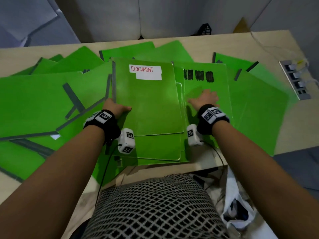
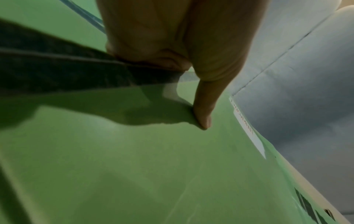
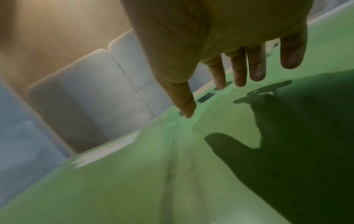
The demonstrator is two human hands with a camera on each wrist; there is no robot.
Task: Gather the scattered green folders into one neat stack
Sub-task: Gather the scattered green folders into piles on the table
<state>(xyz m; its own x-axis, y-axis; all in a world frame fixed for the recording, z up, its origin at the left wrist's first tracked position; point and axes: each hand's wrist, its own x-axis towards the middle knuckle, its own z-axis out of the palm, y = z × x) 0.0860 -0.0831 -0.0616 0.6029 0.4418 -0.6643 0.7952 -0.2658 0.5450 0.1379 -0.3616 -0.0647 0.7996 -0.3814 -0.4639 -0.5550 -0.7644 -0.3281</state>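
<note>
Green card folders (image 1: 255,107) lie fanned and overlapping across the pale wood tabletop (image 1: 286,128). At centre sits a rough stack, topped by a green folder with a white "DOCUMENT" label (image 1: 148,100). Left hand (image 1: 115,107) grips that top folder's left edge, thumb (image 2: 203,112) pressed on the cover, fingers curled under the grey spine. Right hand (image 1: 205,99) is spread wide and flat, fingers (image 3: 257,68) straight, just above the green folder with 3 black scribbled blocks (image 1: 207,87) beside the stack; contact cannot be told. Grey power strip (image 1: 295,78) at the right tabletop edge.
</note>
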